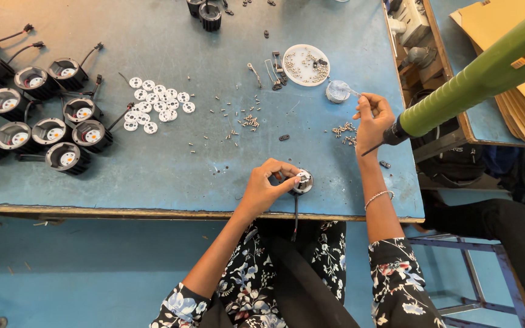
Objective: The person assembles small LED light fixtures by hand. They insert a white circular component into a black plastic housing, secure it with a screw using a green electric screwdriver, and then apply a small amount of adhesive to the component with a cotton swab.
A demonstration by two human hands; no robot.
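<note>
My left hand (265, 185) is pinched shut on the small round black lamp housing with a white disc inside (302, 181), which sits close to the near edge of the blue worktable (171, 176), its black cable (295, 215) hanging over that edge toward my lap. My right hand (372, 118) is closed around the green-bodied power screwdriver (475, 82), whose dark bit points down to about 7 o'clock, above the tabletop and well apart from the housing. Just at 9 o'clock of that hand lies a little heap of loose silver screws (344, 129); at 11 o'clock stand a small clear round tub (337, 91) and a flat white round dish of screws (305, 65). More screws (247, 120) are scattered mid-table, leaving bare blue surface between them and the housing. Farther at 10 o'clock lie white round discs in a cluster (156, 100), and beyond them a group of finished black lamp housings with cables (37, 115) along the left edge. The table's right edge runs close beside my right wrist, with brown cardboard sheets (518, 36) stacked past it at 2 o'clock.
</note>
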